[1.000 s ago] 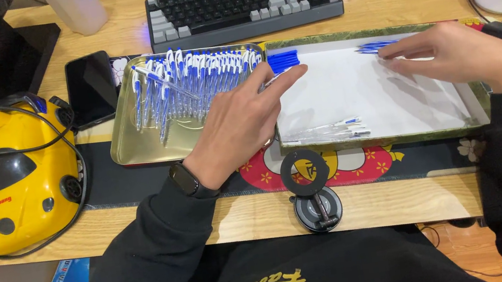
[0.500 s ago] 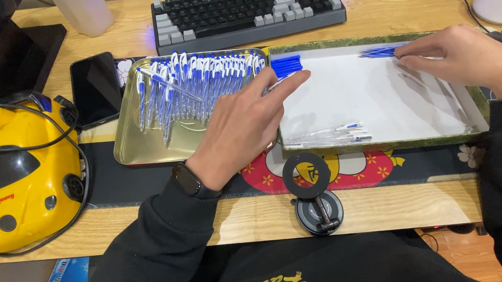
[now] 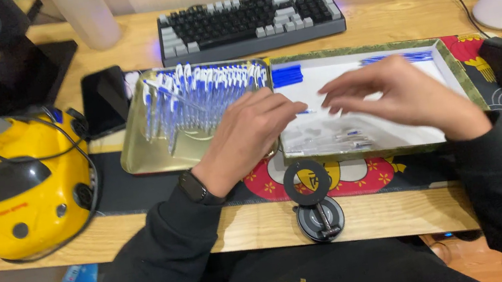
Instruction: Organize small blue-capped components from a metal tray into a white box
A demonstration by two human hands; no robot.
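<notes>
Since half a second ago, right hand (image 3: pixel 402 97) shifted from the white tray's (image 3: pixel 455 72) far right corner toward its middle, now fingertip to fingertip with left hand (image 3: pixel 250 134), a small blue-and-clear pen part (image 3: pixel 307 111) between them; whether either grip pinches it I cannot tell. Gold tray (image 3: pixel 140 158), left: row of blue-and-white pens (image 3: pixel 202 88). White tray on the bench (image 3: pixel 378 13): blue caps (image 3: pixel 286 75) far left corner, blue refills (image 3: pixel 399 57) far edge, clear barrels (image 3: pixel 338 142) near edge.
</notes>
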